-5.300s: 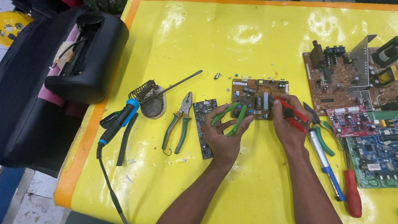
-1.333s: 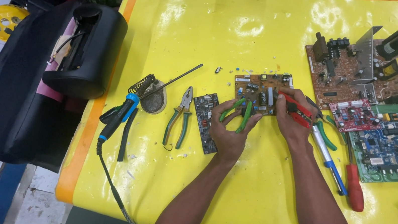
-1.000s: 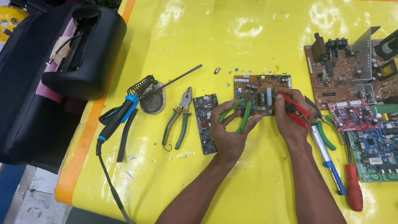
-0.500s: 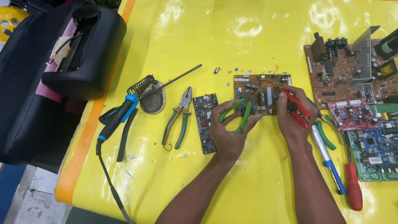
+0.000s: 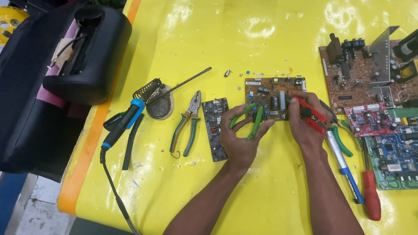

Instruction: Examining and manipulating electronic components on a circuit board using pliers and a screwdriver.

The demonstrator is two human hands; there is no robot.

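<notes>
Table covered in glossy yellow sheet with orange border point(image 5: 187, 35). Lying on it: blue-handled soldering iron point(image 5: 124, 122), green-handled pliers point(image 5: 188, 123), small dark circuit board point(image 5: 215, 128), brown circuit board point(image 5: 271, 94), red-handled screwdriver point(image 5: 371, 193), green circuit board point(image 5: 416, 159).

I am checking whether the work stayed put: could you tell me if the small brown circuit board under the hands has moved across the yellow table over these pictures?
No. The small brown circuit board still lies just right of the dark narrow board and the green-handled pliers, as before.
</notes>
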